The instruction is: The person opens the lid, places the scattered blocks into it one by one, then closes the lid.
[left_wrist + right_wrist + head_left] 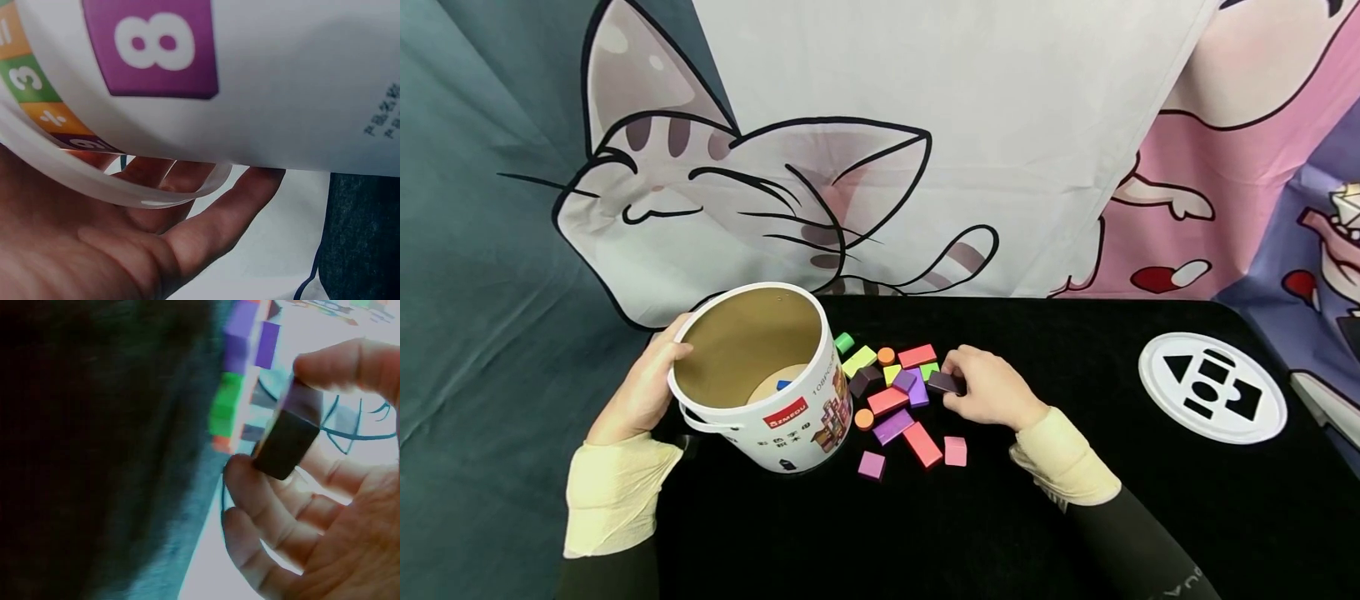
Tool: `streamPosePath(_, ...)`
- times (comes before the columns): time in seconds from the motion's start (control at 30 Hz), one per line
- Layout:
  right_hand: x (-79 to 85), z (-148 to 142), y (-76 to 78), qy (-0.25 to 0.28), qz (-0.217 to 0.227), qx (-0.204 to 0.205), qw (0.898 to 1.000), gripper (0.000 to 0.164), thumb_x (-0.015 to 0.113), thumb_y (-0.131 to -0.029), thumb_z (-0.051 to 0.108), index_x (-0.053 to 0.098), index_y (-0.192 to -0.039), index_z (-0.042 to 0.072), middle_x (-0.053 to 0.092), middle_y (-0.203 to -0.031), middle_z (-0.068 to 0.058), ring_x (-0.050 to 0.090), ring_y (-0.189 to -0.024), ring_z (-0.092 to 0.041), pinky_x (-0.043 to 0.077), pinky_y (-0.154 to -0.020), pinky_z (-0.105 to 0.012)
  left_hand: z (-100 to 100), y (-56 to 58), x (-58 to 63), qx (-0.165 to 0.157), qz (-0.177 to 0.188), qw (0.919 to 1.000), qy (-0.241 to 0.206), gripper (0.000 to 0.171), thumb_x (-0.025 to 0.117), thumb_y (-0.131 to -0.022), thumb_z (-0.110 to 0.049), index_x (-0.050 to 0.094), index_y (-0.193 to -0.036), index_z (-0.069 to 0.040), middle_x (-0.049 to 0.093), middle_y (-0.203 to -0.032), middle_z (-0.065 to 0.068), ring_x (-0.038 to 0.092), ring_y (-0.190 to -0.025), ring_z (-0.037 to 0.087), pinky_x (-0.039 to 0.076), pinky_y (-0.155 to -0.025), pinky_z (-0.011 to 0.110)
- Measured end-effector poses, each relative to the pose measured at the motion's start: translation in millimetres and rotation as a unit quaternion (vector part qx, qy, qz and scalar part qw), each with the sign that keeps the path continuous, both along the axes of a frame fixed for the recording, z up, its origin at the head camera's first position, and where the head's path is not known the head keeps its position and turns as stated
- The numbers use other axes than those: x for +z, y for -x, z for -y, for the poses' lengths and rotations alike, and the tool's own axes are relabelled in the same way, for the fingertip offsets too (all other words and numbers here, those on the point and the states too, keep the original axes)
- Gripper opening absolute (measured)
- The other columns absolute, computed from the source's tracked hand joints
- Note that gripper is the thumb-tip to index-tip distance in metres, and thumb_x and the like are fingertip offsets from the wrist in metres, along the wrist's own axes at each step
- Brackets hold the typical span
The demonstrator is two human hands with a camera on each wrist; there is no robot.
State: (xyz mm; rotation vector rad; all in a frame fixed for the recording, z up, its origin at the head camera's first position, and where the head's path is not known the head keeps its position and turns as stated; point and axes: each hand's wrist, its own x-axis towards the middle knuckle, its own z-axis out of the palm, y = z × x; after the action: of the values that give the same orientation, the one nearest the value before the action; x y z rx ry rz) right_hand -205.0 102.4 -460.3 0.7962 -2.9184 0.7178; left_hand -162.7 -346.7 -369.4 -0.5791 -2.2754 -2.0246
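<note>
A white bucket with printed sides stands tilted on the left of the black table. My left hand grips its rim, thumb over the edge; in the left wrist view the fingers lie along the bucket's outer wall, near the white handle. Inside show a pale wooden piece and a bit of blue. My right hand pinches a black block between thumb and fingertips, at the right side of a loose pile of coloured blocks. Among these are a red block, a purple block and a pink cube.
A white round lid with black shape designs lies on the black tabletop at the right. Behind the table hangs a cloth printed with cartoon animals. An orange disc lies close beside the bucket.
</note>
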Motion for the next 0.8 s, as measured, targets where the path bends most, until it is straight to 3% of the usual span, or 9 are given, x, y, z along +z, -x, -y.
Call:
streamPosePath(0.47,53.6,24.1,-0.8,0.076,-0.063,0.006,0.995,0.024,0.071,-0.071,0.028,0.063,-0.093,0.025,0.054,-0.087,0.012,0.05,-0.074,-0.009,0.042,-0.064,-0.03,-1.2,0.6,1.4,0.003,-0.013,0.9999,0.001,0.05,0.028,-0.088,0.009,0.051,-0.132,0.007,0.059,-0.12,0.007,0.053,-0.104,0.018,0.041,-0.089,0.027)
streamPosePath(0.8,92.8,61.6,-1.3,0.153,-0.087,0.045,0.983,0.025,0.073,-0.074,0.029,0.063,-0.097,0.024,0.054,-0.089,0.013,0.051,-0.071,-0.006,0.044,-0.063,-0.026,-0.2,0.4,1.0,0.004,0.0,0.9998,0.019,0.05,0.029,-0.089,0.007,0.051,-0.134,0.002,0.058,-0.123,0.006,0.051,-0.108,0.018,0.04,-0.09,0.026)
